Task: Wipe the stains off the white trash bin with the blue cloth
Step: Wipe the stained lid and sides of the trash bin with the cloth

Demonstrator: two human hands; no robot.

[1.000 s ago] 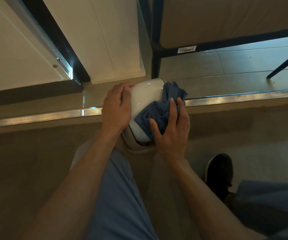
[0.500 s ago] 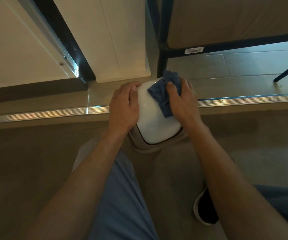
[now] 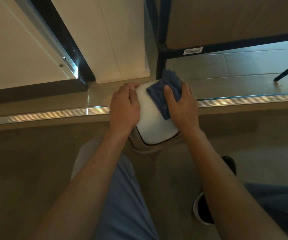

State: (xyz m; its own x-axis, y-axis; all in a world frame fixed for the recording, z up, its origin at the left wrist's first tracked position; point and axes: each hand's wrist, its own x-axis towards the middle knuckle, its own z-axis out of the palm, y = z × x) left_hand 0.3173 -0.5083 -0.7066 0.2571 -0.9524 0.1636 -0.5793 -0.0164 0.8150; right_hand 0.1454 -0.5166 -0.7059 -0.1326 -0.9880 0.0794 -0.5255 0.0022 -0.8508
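The white trash bin stands on the floor between my knees, seen from above, its rounded lid facing me. My left hand lies on the lid's left side, fingers curved over its far left edge. My right hand presses the bunched blue cloth against the lid's far right part, thumb on top of the cloth and fingers wrapped over the bin's right edge. Part of the cloth is hidden under my palm. No stain is plainly visible on the bare white lid.
A metal threshold strip crosses the floor behind the bin. A white door panel rises at the back left, and a dark blue metal frame stands right behind the bin. My black shoe sits at the lower right.
My right hand slid the cloth from the lid's near right side up to its far right part, then stayed there. The left hand kept its hold on the left side.
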